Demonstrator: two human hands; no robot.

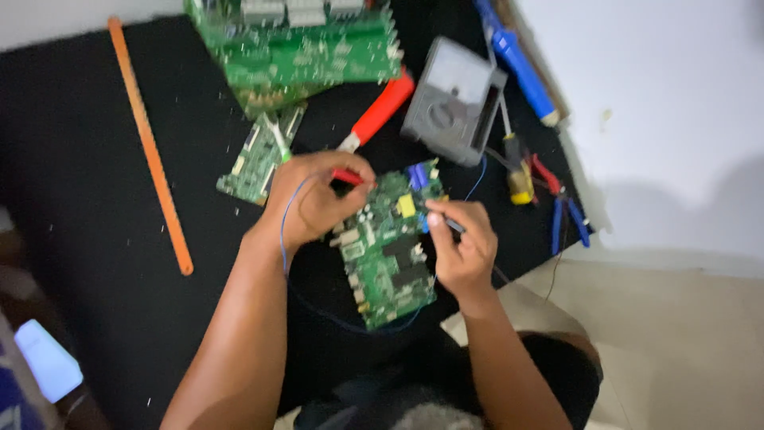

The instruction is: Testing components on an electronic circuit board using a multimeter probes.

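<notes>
The left hand (314,199) pinches a red probe (347,177) and the right hand (465,247) a dark probe (454,225) over a green circuit board (388,255) near the black mat's (87,199) front edge. A grey meter (454,99), red-handled tool (382,107), pliers (561,211) and more boards (302,48) crowd the far edge; an orange strip (151,147) lies to the left.
</notes>
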